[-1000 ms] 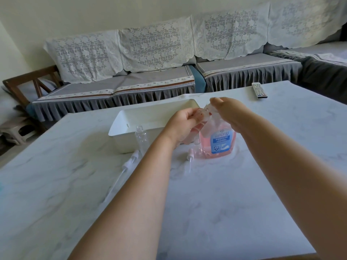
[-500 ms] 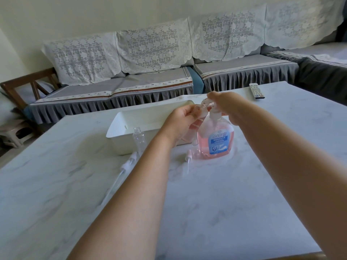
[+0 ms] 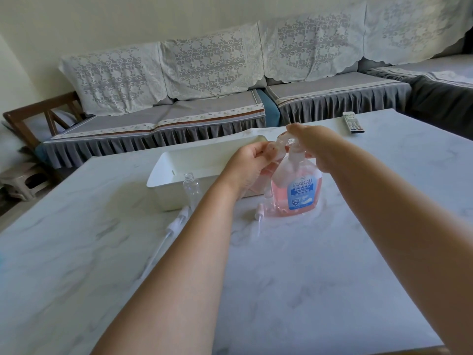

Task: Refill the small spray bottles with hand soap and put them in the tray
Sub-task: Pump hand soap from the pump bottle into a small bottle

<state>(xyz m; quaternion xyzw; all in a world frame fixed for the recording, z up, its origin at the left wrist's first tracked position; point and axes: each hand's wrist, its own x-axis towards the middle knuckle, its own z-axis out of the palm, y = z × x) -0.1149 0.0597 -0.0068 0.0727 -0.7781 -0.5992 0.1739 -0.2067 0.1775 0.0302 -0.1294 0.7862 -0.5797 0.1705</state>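
A pink hand soap pump bottle (image 3: 297, 190) with a blue label stands on the marble table, right of the white tray (image 3: 163, 185). My right hand (image 3: 314, 147) rests over its pump head, fingers curved across the top. My left hand (image 3: 249, 162) grips a small clear spray bottle (image 3: 275, 152), holding its mouth up under the pump spout; pinkish liquid shows inside it. A second small clear bottle (image 3: 191, 189) stands uncapped in front of the tray. Two white spray tops lie on the table, one with a long tube (image 3: 176, 222) and another (image 3: 260, 210) beside the soap bottle.
A remote control (image 3: 352, 122) lies at the table's far right. A grey sofa with lace covers (image 3: 204, 73) runs behind the table. A wooden chair (image 3: 30, 119) and a small stool (image 3: 18, 180) stand at the left.
The view has shifted slightly. Both hands stay at the pump head, and my right hand has risen a little with the pump.
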